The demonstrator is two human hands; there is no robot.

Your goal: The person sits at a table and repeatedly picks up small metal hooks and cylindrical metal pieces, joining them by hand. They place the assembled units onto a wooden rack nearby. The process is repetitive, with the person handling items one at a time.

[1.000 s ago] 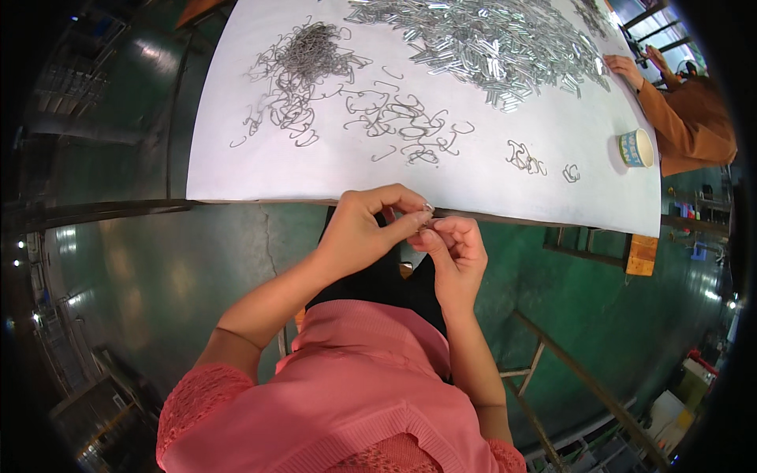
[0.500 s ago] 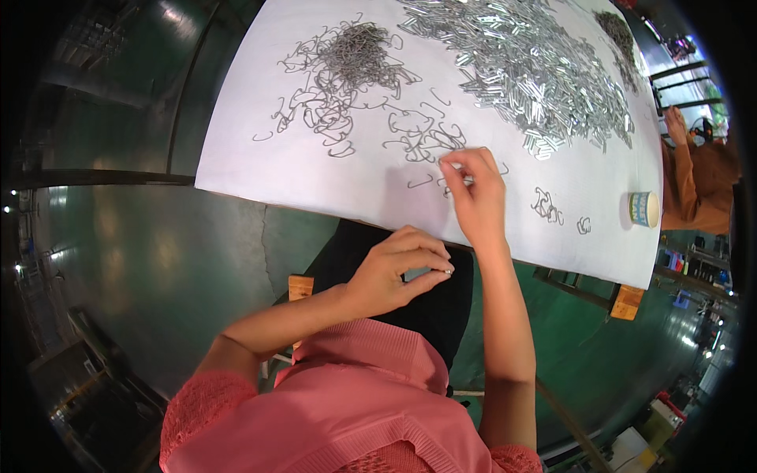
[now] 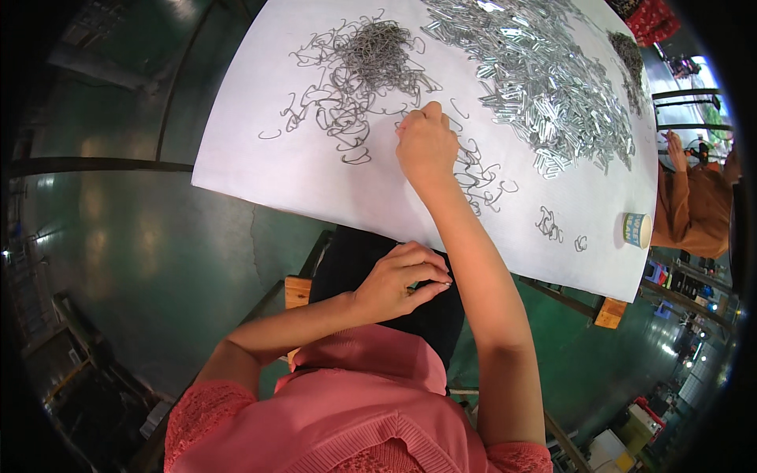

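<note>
Many thin grey bent-wire hooks [image 3: 377, 54] lie loose on the white tabletop [image 3: 260, 169], two small clusters apart; which are finished I cannot tell. The bare right hand [image 3: 428, 146] is among them, fingertips hidden, grip unclear. The bare left hand [image 3: 400, 277], fingertips nearly meeting, apparently pinches a tiny glinting piece [image 3: 448, 284] over the lap. Flat silver metal strips [image 3: 552, 110] lie heaped beyond.

Right hand [image 3: 428, 148]: grip hidden. Left hand [image 3: 400, 280]: item [image 3: 449, 284] too small to tell. Silver pieces [image 3: 544, 94]: cut by top edge.
</note>
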